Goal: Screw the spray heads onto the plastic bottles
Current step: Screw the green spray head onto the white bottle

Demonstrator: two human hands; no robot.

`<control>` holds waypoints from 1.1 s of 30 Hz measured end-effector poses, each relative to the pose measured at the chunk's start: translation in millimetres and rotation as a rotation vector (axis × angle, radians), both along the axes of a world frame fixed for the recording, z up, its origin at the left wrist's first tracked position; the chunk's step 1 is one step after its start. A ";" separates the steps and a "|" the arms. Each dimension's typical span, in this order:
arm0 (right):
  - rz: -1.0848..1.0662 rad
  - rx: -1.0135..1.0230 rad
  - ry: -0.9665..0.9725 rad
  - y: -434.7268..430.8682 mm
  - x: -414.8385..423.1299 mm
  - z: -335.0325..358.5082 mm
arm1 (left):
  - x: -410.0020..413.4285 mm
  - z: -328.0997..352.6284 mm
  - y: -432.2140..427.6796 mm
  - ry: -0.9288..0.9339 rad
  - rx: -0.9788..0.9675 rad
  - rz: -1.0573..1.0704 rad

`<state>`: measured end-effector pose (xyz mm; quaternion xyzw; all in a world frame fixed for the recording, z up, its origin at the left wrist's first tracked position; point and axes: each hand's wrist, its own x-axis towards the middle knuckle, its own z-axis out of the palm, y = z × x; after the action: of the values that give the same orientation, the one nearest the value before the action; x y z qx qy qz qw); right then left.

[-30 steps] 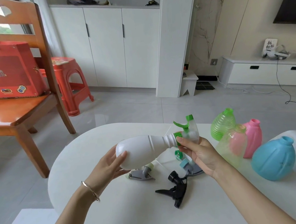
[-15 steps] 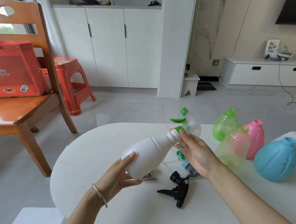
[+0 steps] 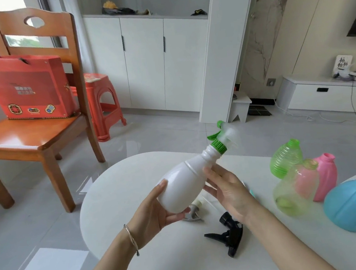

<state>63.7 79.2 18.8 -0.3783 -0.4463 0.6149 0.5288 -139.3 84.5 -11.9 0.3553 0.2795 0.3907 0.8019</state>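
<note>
A white plastic bottle point(image 3: 184, 183) is tilted up to the right above the white table point(image 3: 117, 198), with a green and clear spray head point(image 3: 221, 138) on its neck. My left hand point(image 3: 156, 212) cups the bottle's base. Just right of the bottle's shoulder is my right hand point(image 3: 226, 187), fingers spread and resting against it. A black spray head point(image 3: 227, 234) lies on the table near my right wrist. A grey spray head point(image 3: 193, 212) lies partly hidden under the bottle. Bottles without heads stand at the right: green point(image 3: 285, 157), clear yellow-green point(image 3: 292, 191), pink point(image 3: 326, 174), blue point(image 3: 353, 204).
A wooden chair point(image 3: 32, 137) with a red gift bag point(image 3: 27, 87) on its seat stands to the left. A red plastic stool point(image 3: 103, 105) sits behind it. White cabinets point(image 3: 149, 61) line the far wall.
The bottle has tipped more upright. My right hand has left the spray head and slid down beside the bottle's shoulder, fingers opened. My left hand still holds the base.
</note>
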 end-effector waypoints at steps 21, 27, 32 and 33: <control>0.100 0.168 -0.505 160.0 -185.6 -3.0 | -171.5 -12.9 141.2 0.790 0.682 0.336; 0.078 0.160 -0.548 176.3 -199.9 -29.0 | -183.3 -42.7 161.4 0.813 0.693 0.276; 0.065 0.174 -0.598 184.2 -202.6 -34.6 | -184.8 -54.2 169.4 0.734 0.658 0.275; 0.055 0.175 -0.604 185.1 -203.1 -35.3 | -185.1 -55.5 170.4 0.720 0.652 0.273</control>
<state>-139.5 264.3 -16.5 -0.4848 -0.6444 0.4481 0.3860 -324.4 254.9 -67.4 0.6597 0.4458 0.4114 0.4436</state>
